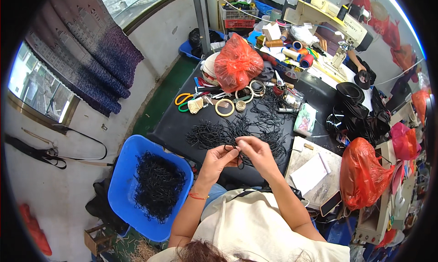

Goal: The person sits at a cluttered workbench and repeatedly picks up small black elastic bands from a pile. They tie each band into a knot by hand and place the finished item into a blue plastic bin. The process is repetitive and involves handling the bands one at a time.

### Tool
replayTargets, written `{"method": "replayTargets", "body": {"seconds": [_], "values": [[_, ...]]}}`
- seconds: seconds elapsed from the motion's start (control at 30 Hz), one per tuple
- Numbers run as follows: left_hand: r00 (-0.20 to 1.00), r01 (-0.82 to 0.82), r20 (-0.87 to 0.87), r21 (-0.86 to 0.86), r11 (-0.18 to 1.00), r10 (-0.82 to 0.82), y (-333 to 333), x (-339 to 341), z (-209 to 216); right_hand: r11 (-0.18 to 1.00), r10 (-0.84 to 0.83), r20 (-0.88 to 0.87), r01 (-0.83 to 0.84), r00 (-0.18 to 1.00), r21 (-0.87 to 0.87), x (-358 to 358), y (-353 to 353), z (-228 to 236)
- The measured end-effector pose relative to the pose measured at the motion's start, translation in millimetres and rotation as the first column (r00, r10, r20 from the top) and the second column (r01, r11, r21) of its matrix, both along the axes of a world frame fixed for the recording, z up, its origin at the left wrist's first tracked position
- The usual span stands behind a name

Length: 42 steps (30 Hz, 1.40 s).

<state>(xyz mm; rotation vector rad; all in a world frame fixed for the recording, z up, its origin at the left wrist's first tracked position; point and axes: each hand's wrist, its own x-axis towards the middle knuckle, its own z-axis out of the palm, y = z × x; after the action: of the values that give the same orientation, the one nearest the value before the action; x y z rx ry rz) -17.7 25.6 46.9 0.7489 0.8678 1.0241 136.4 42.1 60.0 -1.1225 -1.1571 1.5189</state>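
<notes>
Black thin cord (231,146): between my left hand (220,162) and right hand (256,153), over the near edge of the black table (171,120).
Left hand: thumb and forefinger are clamped together on this cord.
Right hand: thumb and forefinger also press together on it.
Loose black cords (207,135): in tangled pile just beyond.
Pinch: I think short grip, with gentle even pull, prevents slipping.

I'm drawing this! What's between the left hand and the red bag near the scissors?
The head view shows a yellowish ring and black cords there.
</notes>
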Motion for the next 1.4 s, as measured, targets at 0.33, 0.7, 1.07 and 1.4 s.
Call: {"method": "replayTargets", "body": {"seconds": [0.33,0.7,1.07,1.4], "values": [[0.993,0.112,-0.023,-0.01,0.994,-0.112,-7.7,-3.7,5.7,0.998,0.048,-0.065,-0.051,0.997,-0.044,-3.9,-5.0,-16.8],[0.93,-0.311,0.173,-0.106,0.944,0.326,-9.5,17.7,-10.3,0.979,-0.103,-0.003,0.1,0.995,-0.177,4.4,-7.8,-8.2],[0.899,-0.274,-0.307,0.163,0.948,0.313,-16.2,11.9,-10.7,0.999,0.042,0.006,-0.041,0.999,-0.027,-1.3,-13.0,-5.8],[0.946,-0.228,-0.228,0.037,0.973,0.23,-12.2,10.4,-15.9,0.992,0.053,-0.099,-0.063,0.994,-0.108,4.3,-17.2,-24.7]]}}
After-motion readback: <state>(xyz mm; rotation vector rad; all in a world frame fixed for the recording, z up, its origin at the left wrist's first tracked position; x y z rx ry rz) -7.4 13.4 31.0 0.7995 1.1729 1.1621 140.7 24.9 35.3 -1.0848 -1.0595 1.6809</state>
